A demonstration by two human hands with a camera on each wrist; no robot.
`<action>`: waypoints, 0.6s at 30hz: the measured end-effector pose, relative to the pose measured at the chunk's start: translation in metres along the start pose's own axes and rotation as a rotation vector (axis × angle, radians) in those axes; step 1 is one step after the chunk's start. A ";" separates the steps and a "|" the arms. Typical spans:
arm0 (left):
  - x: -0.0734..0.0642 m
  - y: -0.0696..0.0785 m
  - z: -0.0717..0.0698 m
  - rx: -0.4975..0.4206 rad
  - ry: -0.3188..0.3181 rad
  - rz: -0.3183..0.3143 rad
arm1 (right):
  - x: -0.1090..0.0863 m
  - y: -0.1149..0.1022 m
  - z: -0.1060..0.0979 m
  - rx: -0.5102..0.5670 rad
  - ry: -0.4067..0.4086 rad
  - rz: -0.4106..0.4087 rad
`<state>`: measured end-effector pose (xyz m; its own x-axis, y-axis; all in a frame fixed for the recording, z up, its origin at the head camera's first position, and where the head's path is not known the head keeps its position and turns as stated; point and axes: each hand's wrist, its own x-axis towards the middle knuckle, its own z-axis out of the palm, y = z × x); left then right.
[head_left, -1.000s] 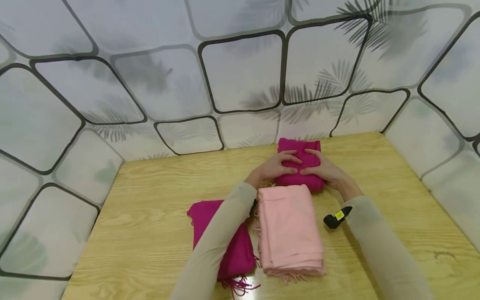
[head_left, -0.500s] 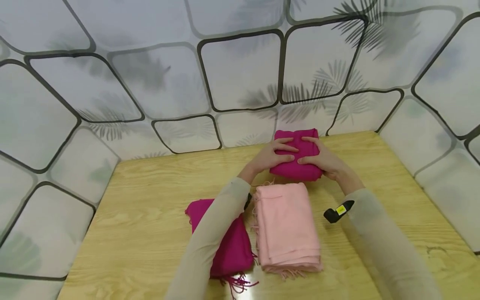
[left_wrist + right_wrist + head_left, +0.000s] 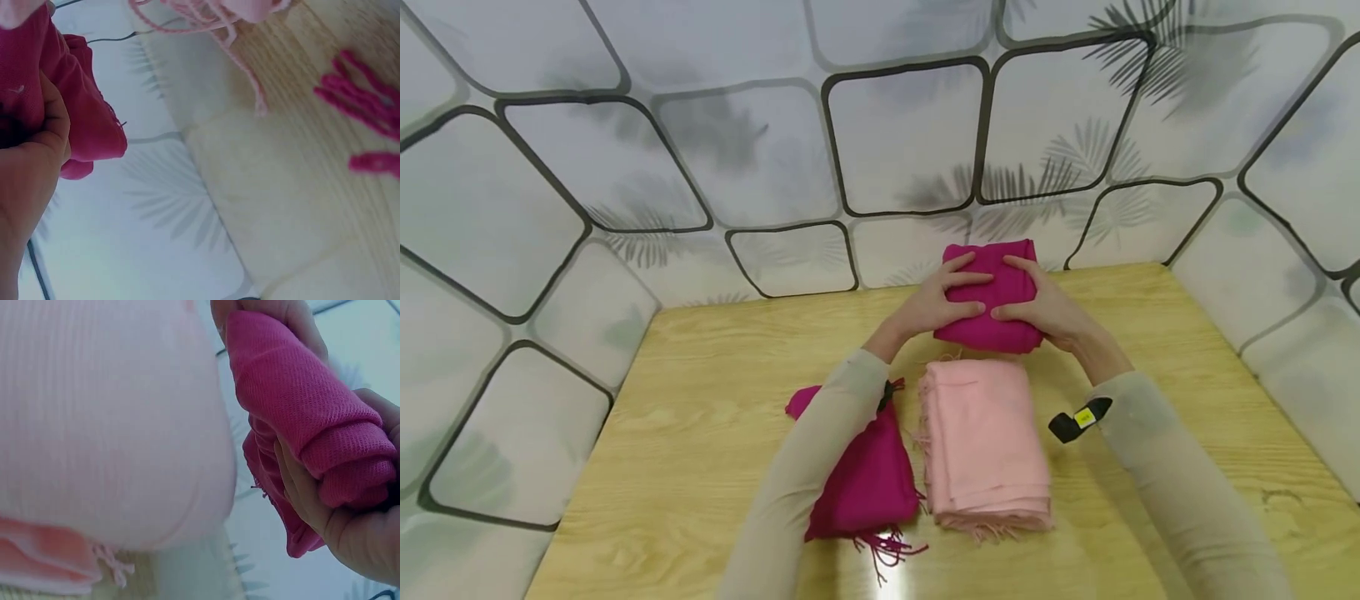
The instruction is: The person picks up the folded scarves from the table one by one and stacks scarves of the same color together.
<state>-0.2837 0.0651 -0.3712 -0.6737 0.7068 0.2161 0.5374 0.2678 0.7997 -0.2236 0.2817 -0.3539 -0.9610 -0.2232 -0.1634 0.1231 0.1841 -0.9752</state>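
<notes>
Both hands hold a folded magenta scarf (image 3: 992,329) near the back wall in the head view. My left hand (image 3: 925,307) grips its left side and my right hand (image 3: 1056,312) its right, thumbs and fingertips on top. In the right wrist view the scarf (image 3: 300,387) shows thick rolled folds, and the right hand's fingers (image 3: 300,481) curl underneath. The left wrist view shows the left hand (image 3: 31,181) curled around the cloth, with the tabletop well apart from it. Just in front lies a folded pink fringed scarf (image 3: 985,442).
A second folded magenta scarf (image 3: 876,483) with fringe lies left of the pink one, partly hidden by the left sleeve (image 3: 805,467). The wooden table (image 3: 715,400) meets a patterned wall covering (image 3: 760,158) at the back and sides. A black wrist camera (image 3: 1078,419) sits on the right sleeve.
Both hands have raised the held magenta scarf and moved it toward the back wall, opening a gap between it and the pink scarf. The scarves on the table stay put.
</notes>
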 end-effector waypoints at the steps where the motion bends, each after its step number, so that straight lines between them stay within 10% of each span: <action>1: -0.002 0.002 -0.002 0.004 -0.001 -0.002 | -0.001 -0.003 0.002 -0.011 0.002 -0.002; 18: -0.056 0.036 -0.036 0.197 -0.035 -0.059 | -0.018 -0.033 0.049 -0.050 -0.040 -0.063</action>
<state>-0.2453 0.0112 -0.3344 -0.6902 0.7079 0.1498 0.5890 0.4295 0.6845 -0.1986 0.2330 -0.3264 -0.9555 -0.2740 -0.1093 0.0496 0.2163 -0.9751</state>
